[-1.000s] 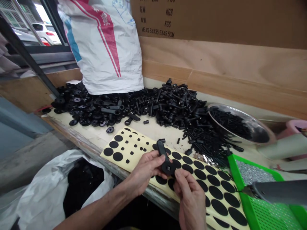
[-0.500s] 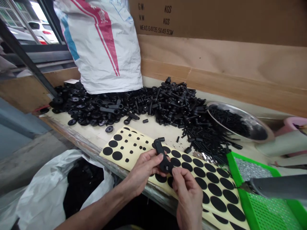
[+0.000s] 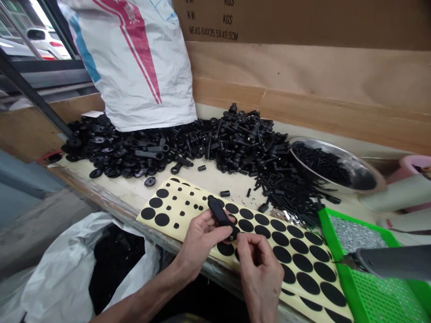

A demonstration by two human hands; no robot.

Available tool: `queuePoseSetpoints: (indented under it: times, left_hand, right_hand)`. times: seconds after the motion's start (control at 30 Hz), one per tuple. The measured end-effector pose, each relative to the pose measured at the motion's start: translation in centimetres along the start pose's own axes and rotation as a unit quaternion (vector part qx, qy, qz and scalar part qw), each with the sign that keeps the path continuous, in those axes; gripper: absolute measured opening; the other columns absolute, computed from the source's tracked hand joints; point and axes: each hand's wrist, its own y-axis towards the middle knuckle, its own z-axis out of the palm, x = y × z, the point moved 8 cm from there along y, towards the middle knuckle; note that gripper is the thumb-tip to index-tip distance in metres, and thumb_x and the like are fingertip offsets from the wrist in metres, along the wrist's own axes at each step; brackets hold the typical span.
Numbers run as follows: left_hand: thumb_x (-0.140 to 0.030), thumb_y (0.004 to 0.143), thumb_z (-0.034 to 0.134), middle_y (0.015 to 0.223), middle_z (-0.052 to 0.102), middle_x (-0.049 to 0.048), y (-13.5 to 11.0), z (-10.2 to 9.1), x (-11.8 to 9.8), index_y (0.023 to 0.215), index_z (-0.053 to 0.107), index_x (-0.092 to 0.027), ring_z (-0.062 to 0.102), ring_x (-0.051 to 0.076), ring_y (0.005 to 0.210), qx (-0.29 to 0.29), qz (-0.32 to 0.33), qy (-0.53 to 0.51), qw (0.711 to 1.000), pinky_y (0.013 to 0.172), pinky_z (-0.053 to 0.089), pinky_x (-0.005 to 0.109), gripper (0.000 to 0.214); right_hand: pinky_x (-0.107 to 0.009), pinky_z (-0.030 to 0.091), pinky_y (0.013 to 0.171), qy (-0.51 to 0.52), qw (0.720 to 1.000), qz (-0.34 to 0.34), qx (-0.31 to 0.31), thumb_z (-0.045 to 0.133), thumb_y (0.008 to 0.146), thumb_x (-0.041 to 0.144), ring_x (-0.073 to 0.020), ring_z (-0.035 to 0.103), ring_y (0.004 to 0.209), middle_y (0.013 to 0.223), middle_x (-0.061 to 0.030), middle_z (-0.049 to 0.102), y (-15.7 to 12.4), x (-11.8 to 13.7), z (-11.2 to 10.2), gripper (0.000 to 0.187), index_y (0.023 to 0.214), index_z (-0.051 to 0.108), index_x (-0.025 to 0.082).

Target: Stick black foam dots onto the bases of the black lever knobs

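While your left hand [image 3: 202,240] clamps the black handle [image 3: 219,213] over the sticker sheet [image 3: 188,193], steadying it for your right hand [image 3: 259,273], whose pinched fingertips at its end may or may not grip anything, the fasteners [image 3: 242,143] and steel bowl [image 3: 323,142] lie within reach at the table's [image 3: 111,211] far edge.

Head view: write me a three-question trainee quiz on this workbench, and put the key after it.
1. True or false: the left hand grips a black handle.
2. What fills the steel bowl? A) long black screws B) round black stickers C) white paper slips
3. Fill in the blank: in this view, the green tray lies to the ____ of the sheet of black dots.

Key: 1 true; 2 A; 3 right.
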Motion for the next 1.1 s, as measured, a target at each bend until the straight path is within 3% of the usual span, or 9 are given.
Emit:
queuePoseSetpoints:
  times: [0.13,0.27,0.4,0.5,0.67,0.77,0.87,1.0,1.1]
  left_hand:
    - [-0.015,0.073,0.074,0.095,0.071,0.0050,-0.2,-0.5,-0.1,0.097,0.067,-0.016,0.063,0.015,0.089,-0.040,0.044,0.023,0.998,0.079,0.051,0.023,0.025]
    - [-0.018,0.075,0.072,0.096,0.070,0.0054,-0.6,-0.8,-0.7,0.097,0.067,-0.016,0.063,0.016,0.086,-0.053,0.059,0.029,0.996,0.072,0.052,0.023,0.023]
    - [-0.021,0.081,0.066,0.102,0.068,0.0082,-0.7,-1.0,-1.2,0.100,0.063,-0.015,0.063,0.015,0.076,-0.028,0.028,-0.018,0.999,0.063,0.051,0.024,0.020]
    - [-0.020,0.083,0.063,0.096,0.067,0.0072,-0.6,-0.7,-0.8,0.098,0.061,-0.014,0.062,0.014,0.068,0.001,-0.008,-0.065,0.998,0.060,0.049,0.025,0.017]
    - [-0.021,0.082,0.064,0.084,0.062,0.0026,-1.0,-0.6,-0.4,0.095,0.061,-0.015,0.056,0.010,0.067,0.002,-0.008,-0.087,0.996,0.055,0.045,0.019,0.014]
    - [-0.025,0.082,0.064,0.079,0.062,0.0019,-2.2,-2.8,-1.4,0.093,0.062,-0.015,0.053,0.008,0.058,-0.018,-0.013,-0.032,0.999,0.048,0.037,0.016,0.015]
    - [-0.027,0.081,0.064,0.080,0.066,0.0026,-4.7,-8.4,-4.1,0.094,0.064,-0.016,0.050,0.008,0.052,-0.039,-0.042,0.091,0.994,0.042,0.030,0.016,0.018]
    - [-0.039,0.082,0.063,0.076,0.068,0.0019,-8.4,-17.3,-9.6,0.088,0.072,-0.022,0.060,0.016,0.066,-0.106,-0.007,0.410,0.906,0.055,0.042,0.020,0.021]
    - [-0.039,0.086,0.060,0.095,0.069,0.0034,-9.1,-18.7,-12.4,0.099,0.073,-0.027,0.062,0.021,0.087,-0.166,0.131,0.600,0.772,0.077,0.046,0.027,0.022]
  right_hand:
    - [-0.023,0.037,0.047,-0.189,0.973,-0.135,-0.017,0.047,0.091,0.046,-0.0134,0.056,0.056,0.076,-0.0017,0.062,-0.2,2.5,0.0,0.030,0.079,0.061,0.023]
    - [-0.026,0.037,0.048,-0.292,0.944,-0.156,0.020,0.037,0.094,0.054,-0.0190,0.061,0.069,0.094,-0.0052,0.064,0.3,2.2,-0.1,0.041,0.104,0.065,0.025]
    - [-0.029,0.045,0.060,-0.129,0.986,-0.046,0.094,0.035,0.093,0.057,-0.0198,0.062,0.073,0.090,-0.0049,0.066,1.8,-0.1,-0.7,0.047,0.106,0.067,0.025]
    - [-0.025,0.044,0.053,0.060,0.983,0.037,0.169,0.037,0.094,0.055,-0.0153,0.055,0.060,0.070,-0.0008,0.060,1.9,-0.3,0.9,0.044,0.102,0.066,0.023]
    - [-0.023,0.047,0.056,0.119,0.976,-0.007,0.184,0.056,0.087,0.050,-0.0136,0.056,0.059,0.069,0.0003,0.062,0.4,2.5,3.7,0.029,0.083,0.061,0.021]
    - [-0.023,0.046,0.052,0.107,0.970,-0.034,0.218,0.050,0.091,0.047,-0.0135,0.055,0.055,0.066,0.0004,0.061,-0.8,2.7,5.2,0.029,0.088,0.063,0.021]
    - [-0.024,0.049,0.055,0.087,0.963,-0.031,0.253,0.048,0.092,0.046,-0.0150,0.058,0.059,0.071,-0.0008,0.064,-0.8,1.8,6.2,0.031,0.099,0.065,0.021]
    - [-0.028,0.050,0.071,-0.022,0.966,-0.147,0.211,0.048,0.093,0.041,-0.0173,0.062,0.079,0.093,-0.0035,0.066,0.4,3.5,7.6,0.025,0.099,0.066,0.024]
    - [-0.030,0.048,0.071,-0.097,0.929,-0.267,0.239,0.044,0.096,0.035,-0.0185,0.060,0.081,0.094,-0.0053,0.062,-0.9,6.1,11.1,0.026,0.101,0.066,0.023]
